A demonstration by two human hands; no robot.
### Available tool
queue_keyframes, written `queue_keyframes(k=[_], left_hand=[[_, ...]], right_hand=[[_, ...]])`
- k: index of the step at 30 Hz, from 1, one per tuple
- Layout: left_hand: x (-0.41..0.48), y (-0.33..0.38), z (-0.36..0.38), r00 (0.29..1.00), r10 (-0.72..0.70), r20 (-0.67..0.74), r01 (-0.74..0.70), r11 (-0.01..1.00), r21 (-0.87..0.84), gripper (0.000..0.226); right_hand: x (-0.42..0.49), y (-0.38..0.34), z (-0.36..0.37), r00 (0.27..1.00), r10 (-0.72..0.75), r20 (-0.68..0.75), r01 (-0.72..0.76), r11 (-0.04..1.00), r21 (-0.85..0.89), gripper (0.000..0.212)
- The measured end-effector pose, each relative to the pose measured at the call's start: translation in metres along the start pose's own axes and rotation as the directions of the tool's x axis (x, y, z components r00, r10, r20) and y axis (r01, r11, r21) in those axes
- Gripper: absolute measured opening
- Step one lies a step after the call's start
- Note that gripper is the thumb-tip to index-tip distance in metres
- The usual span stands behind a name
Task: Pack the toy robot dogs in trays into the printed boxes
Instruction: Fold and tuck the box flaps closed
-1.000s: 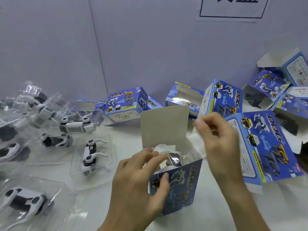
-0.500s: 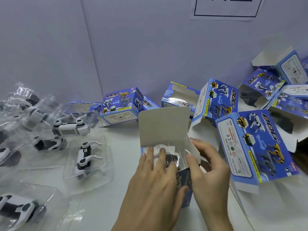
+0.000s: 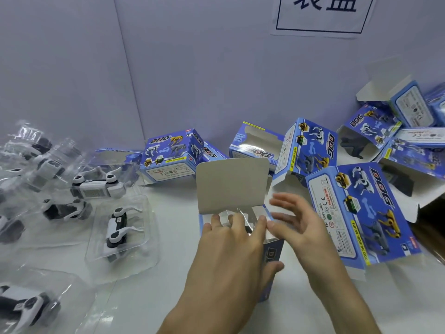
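Observation:
An open blue printed box (image 3: 273, 259) stands at the middle of the white table, its plain lid flap (image 3: 231, 184) upright. A clear tray (image 3: 243, 214) with a toy dog sits in its mouth, mostly hidden. My left hand (image 3: 228, 256) lies over the box top, straight fingers pressing on the tray, thumb against the box front. My right hand (image 3: 298, 227) hovers at the box's right side flap with fingers spread, blurred, holding nothing. Several white-and-black toy dogs in clear trays (image 3: 118, 227) lie to the left.
Several empty printed boxes lie along the back and right: a large one (image 3: 361, 213) just right of my right hand, others (image 3: 168, 155) (image 3: 308, 145) against the grey wall. More trayed dogs (image 3: 24, 307) crowd the left edge.
My left hand moved from gripping the box front to lying flat on the tray. My right hand came down from above to the box's right side. The tray sank deeper.

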State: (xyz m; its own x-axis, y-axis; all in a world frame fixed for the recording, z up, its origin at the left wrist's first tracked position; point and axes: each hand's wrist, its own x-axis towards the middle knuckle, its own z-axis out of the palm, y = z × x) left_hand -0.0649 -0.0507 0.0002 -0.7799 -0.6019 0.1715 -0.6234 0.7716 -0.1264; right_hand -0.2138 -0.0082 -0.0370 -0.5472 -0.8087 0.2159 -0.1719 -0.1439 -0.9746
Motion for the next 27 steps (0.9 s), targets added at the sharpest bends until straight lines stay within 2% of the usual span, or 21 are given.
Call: queue_keyframes(k=[2,4,5,6,8,10,12,14,16,19,23,26,27], left_hand=[[0.001,0.000,-0.004,1.000,-0.022,0.014,0.022,0.999,-0.025,0.065],[0.003,0.000,-0.006,0.997,-0.045,0.059,0.048,0.997,-0.056,0.059],[0.004,0.001,-0.006,0.995,-0.054,0.086,0.060,0.996,-0.067,0.057],[0.005,0.002,-0.006,0.992,-0.062,0.106,0.070,0.995,-0.074,0.055],[0.007,0.004,-0.006,0.989,-0.080,0.121,0.090,0.992,-0.083,0.051],[0.008,0.005,-0.007,0.988,-0.095,0.124,0.106,0.990,-0.088,0.049],[0.009,0.004,-0.009,0.987,-0.100,0.124,0.112,0.989,-0.093,0.049],[0.010,0.004,-0.011,0.987,-0.098,0.131,0.112,0.988,-0.102,0.049],[0.013,0.004,-0.011,0.986,-0.097,0.135,0.113,0.987,-0.114,0.052],[0.016,0.005,-0.012,0.985,-0.095,0.144,0.114,0.985,-0.131,0.053],[0.016,0.004,-0.012,0.986,-0.092,0.142,0.112,0.984,-0.140,0.052],[0.016,0.003,-0.011,0.986,-0.099,0.132,0.115,0.986,-0.121,0.051],[0.016,0.003,-0.011,0.987,-0.101,0.126,0.116,0.986,-0.116,0.050]], right_hand=[[0.010,-0.015,-0.002,0.995,-0.058,-0.085,0.050,0.994,-0.099,0.038],[0.025,-0.043,-0.001,0.953,-0.220,-0.210,0.195,0.972,-0.134,0.023],[0.035,-0.062,0.000,0.923,-0.312,-0.226,0.289,0.949,-0.129,0.017],[0.047,-0.081,0.003,0.902,-0.389,-0.188,0.370,0.920,-0.132,0.016],[0.074,-0.115,0.013,0.891,-0.454,0.016,0.448,0.871,-0.203,0.026],[0.102,-0.137,0.032,0.902,-0.349,0.253,0.425,0.818,-0.387,0.041],[0.119,-0.143,0.056,0.887,-0.103,0.450,0.386,0.702,-0.599,0.059],[0.125,-0.137,0.073,0.848,0.120,0.517,0.370,0.564,-0.738,0.068],[0.122,-0.125,0.077,0.823,0.211,0.527,0.360,0.523,-0.772,0.068],[0.114,-0.115,0.075,0.804,0.185,0.566,0.393,0.550,-0.738,0.063],[0.117,-0.100,0.077,0.841,0.055,0.538,0.454,0.466,-0.759,0.082],[0.114,-0.094,0.075,0.811,0.011,0.586,0.529,0.414,-0.740,0.072],[0.111,-0.091,0.074,0.789,-0.025,0.615,0.579,0.366,-0.728,0.071]])
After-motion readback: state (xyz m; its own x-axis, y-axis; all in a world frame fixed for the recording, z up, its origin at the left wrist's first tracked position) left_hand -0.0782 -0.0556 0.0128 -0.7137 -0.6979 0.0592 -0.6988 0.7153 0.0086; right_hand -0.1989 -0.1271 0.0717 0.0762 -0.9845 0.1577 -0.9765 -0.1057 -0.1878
